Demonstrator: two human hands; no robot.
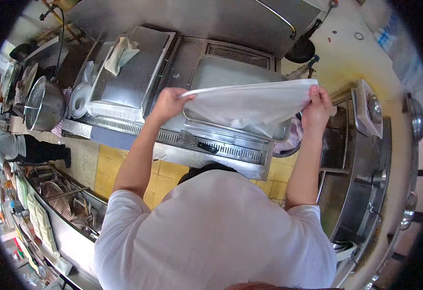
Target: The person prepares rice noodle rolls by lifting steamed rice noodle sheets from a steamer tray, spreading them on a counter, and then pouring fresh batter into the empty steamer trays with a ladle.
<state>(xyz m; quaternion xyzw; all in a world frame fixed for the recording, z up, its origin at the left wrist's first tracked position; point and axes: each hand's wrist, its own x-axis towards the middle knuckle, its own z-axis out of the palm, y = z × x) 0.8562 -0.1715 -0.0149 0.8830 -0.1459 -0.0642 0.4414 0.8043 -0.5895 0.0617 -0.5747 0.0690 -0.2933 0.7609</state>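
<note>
A thin white cloth is stretched between my two hands, its upper edge pulled nearly straight and the lower part sagging. My left hand pinches the left corner, fingers closed. At the other end my right hand grips the top right corner between thumb and fingers. Below the cloth lies a large metal tray on the steel counter, its middle partly covered from view. A wide-bladed scraper with a black handle rests on the slotted front ledge, nearer to my left hand.
A light cloth lies on a steel lid to the left. Beyond it stands a big metal pot. A frying pan hangs at the back right. A person stands far left. Steel shelving runs along my right.
</note>
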